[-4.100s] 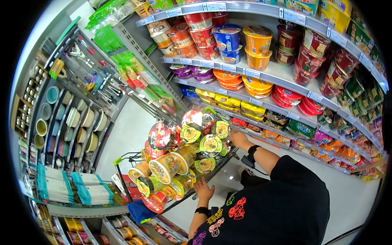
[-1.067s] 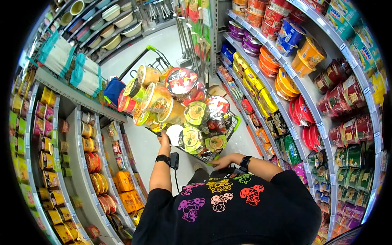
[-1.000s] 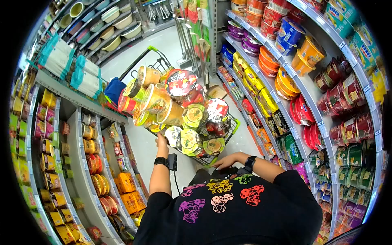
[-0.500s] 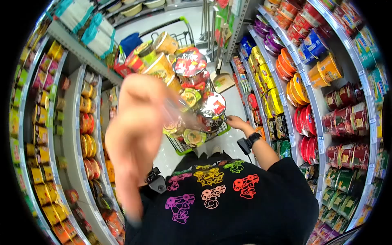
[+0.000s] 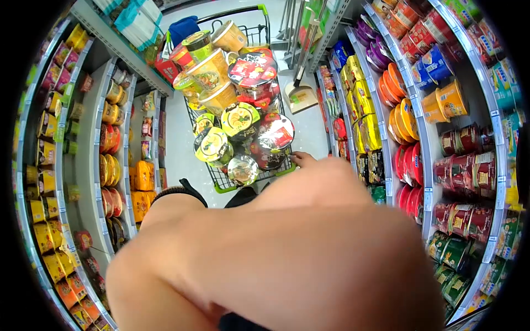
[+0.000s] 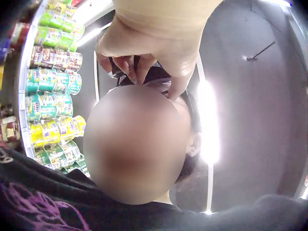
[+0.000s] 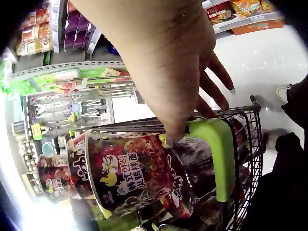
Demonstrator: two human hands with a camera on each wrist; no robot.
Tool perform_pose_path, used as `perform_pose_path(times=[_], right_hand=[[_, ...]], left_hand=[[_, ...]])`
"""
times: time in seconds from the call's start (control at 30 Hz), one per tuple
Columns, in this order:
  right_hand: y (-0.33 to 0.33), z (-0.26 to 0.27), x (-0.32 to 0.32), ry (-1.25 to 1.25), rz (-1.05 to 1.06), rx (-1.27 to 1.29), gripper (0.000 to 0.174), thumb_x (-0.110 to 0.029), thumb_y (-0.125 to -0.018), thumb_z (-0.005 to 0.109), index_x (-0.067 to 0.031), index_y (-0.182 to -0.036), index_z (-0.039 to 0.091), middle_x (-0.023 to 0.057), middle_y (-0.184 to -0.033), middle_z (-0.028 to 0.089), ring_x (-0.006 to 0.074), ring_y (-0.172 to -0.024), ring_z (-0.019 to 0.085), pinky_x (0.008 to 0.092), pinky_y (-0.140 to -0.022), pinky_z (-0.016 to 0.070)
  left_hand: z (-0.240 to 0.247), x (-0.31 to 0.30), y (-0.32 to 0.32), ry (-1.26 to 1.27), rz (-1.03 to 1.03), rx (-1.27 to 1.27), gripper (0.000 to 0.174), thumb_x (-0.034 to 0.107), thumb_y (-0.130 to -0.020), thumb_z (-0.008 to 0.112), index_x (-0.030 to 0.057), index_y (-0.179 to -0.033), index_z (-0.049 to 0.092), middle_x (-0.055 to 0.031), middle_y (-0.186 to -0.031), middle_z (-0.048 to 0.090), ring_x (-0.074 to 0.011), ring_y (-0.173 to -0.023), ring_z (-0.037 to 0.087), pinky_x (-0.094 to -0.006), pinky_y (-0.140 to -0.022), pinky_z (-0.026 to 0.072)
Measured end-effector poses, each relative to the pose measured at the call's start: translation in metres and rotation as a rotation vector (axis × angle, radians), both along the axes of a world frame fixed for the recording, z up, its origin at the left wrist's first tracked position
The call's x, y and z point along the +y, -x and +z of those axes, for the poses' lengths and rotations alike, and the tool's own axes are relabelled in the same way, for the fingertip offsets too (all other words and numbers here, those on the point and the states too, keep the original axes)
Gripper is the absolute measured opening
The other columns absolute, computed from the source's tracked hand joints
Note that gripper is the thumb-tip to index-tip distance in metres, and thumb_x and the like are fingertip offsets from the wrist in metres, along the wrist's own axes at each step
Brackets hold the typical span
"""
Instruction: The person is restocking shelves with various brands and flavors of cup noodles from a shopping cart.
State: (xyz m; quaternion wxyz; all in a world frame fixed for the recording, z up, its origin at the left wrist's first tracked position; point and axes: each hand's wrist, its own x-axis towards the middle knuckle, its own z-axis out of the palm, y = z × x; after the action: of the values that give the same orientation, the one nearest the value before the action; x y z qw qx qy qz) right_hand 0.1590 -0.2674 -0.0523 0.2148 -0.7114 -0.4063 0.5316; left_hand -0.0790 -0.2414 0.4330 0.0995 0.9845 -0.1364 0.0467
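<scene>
Up at the forehead, my left hand (image 6: 154,41) holds the front of the black head-worn gear (image 6: 144,74) with bent fingers and thumb. The same hand and arm fill the lower head view as a large blur. My right hand (image 5: 302,159) rests at the near right corner of the shopping cart (image 5: 221,187); in the right wrist view its fingers stretch over the rim beside a green corner piece (image 7: 214,139). Cup noodles are heaped in the cart: black-red cups (image 7: 134,168), green-lidded bowls (image 5: 240,120) and tall yellow tubs (image 5: 210,70). A blue pouch (image 5: 184,28) hangs at its far end.
Noodle shelves line both sides, with maroon cups (image 5: 464,171) and yellow packs (image 5: 361,110) on the right and yellow packs (image 5: 143,176) on the left. A dustpan (image 5: 301,98) and long handles stand beyond the cart's right side. Blue-white packages (image 5: 138,25) lie at the far left.
My left hand has left the cart's near left side and risen to the head. My right hand has shifted to the cart's right corner. The head view has tilted and turned.
</scene>
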Motion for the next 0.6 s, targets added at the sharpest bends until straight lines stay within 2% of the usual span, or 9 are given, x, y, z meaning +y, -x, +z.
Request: perform_pose_path(times=[0.03, 0.13, 0.2, 0.33, 0.37, 0.47, 0.5, 0.6], right_hand=[[0.000, -0.005, -0.001, -0.018, 0.021, -0.005, 0.046, -0.037, -0.087, 0.050, -0.0048, -0.119, 0.052, 0.0098, -0.090, 0.063, 0.0174, -0.073, 0.059, 0.0305, -0.060, 0.0482], [0.010, 0.004, -0.006, -0.005, -0.103, -0.012, 0.046, -0.037, -0.086, 0.051, -0.0040, -0.118, 0.053, 0.0089, -0.085, 0.062, 0.0164, -0.070, 0.058, 0.0302, -0.058, 0.0477], [0.008, -0.016, -0.011, -0.082, -0.124, 0.024, 0.047, -0.037, -0.086, 0.052, -0.0049, -0.120, 0.052, 0.0070, -0.079, 0.061, 0.0157, -0.066, 0.056, 0.0297, -0.056, 0.0474], [0.007, -0.010, -0.008, -0.027, -0.149, -0.003, 0.048, -0.039, -0.087, 0.053, -0.0051, -0.121, 0.052, 0.0080, -0.083, 0.062, 0.0157, -0.067, 0.057, 0.0289, -0.056, 0.0476], [0.003, -0.025, -0.010, -0.107, -0.085, -0.062, 0.047, -0.038, -0.087, 0.051, -0.0056, -0.122, 0.051, 0.0095, -0.089, 0.063, 0.0165, -0.068, 0.057, 0.0293, -0.057, 0.0480], [0.001, -0.028, -0.012, -0.059, -0.117, 0.028, 0.046, -0.038, -0.088, 0.050, -0.0071, -0.122, 0.051, 0.0102, -0.090, 0.063, 0.0168, -0.074, 0.058, 0.0307, -0.060, 0.0487], [0.002, -0.006, -0.010, 0.011, -0.117, 0.118, 0.046, -0.039, -0.088, 0.049, -0.0092, -0.123, 0.050, 0.0100, -0.093, 0.062, 0.0170, -0.080, 0.058, 0.0321, -0.062, 0.0490], [0.006, 0.011, -0.009, 0.063, -0.155, 0.094, 0.046, -0.039, -0.088, 0.049, -0.0098, -0.124, 0.049, 0.0096, -0.098, 0.061, 0.0180, -0.083, 0.057, 0.0331, -0.064, 0.0492]], left_hand=[[-0.004, -0.003, -0.001, 0.004, -0.012, 0.007, 0.039, 0.048, -0.080, 0.051, 0.0134, -0.097, 0.044, -0.0028, -0.094, 0.036, -0.0181, -0.086, 0.036, -0.0340, -0.071, 0.0347], [-0.013, -0.005, -0.002, 0.028, -0.048, 0.012, 0.039, 0.047, -0.079, 0.052, 0.0134, -0.098, 0.045, -0.0031, -0.095, 0.036, -0.0182, -0.087, 0.036, -0.0340, -0.072, 0.0348], [-0.019, -0.003, -0.004, 0.042, -0.062, 0.002, 0.039, 0.047, -0.079, 0.053, 0.0134, -0.099, 0.046, -0.0032, -0.095, 0.037, -0.0183, -0.087, 0.037, -0.0340, -0.072, 0.0349], [-0.021, 0.007, -0.007, 0.078, -0.091, -0.004, 0.040, 0.046, -0.079, 0.055, 0.0133, -0.101, 0.047, -0.0036, -0.096, 0.038, -0.0185, -0.088, 0.037, -0.0341, -0.073, 0.0351], [-0.019, 0.008, -0.008, 0.089, -0.097, -0.007, 0.040, 0.045, -0.079, 0.056, 0.0133, -0.101, 0.047, -0.0036, -0.096, 0.038, -0.0186, -0.089, 0.037, -0.0341, -0.073, 0.0351], [-0.010, 0.020, -0.008, 0.161, -0.122, 0.018, 0.041, 0.045, -0.078, 0.057, 0.0133, -0.103, 0.048, -0.0039, -0.097, 0.038, -0.0187, -0.090, 0.037, -0.0341, -0.074, 0.0352], [-0.007, 0.023, -0.010, 0.193, -0.138, 0.032, 0.041, 0.045, -0.078, 0.057, 0.0133, -0.103, 0.048, -0.0040, -0.097, 0.039, -0.0188, -0.090, 0.037, -0.0341, -0.074, 0.0353], [-0.001, 0.034, -0.011, 0.270, -0.186, 0.054, 0.042, 0.044, -0.078, 0.059, 0.0133, -0.104, 0.049, -0.0042, -0.098, 0.039, -0.0189, -0.091, 0.037, -0.0341, -0.075, 0.0354]])
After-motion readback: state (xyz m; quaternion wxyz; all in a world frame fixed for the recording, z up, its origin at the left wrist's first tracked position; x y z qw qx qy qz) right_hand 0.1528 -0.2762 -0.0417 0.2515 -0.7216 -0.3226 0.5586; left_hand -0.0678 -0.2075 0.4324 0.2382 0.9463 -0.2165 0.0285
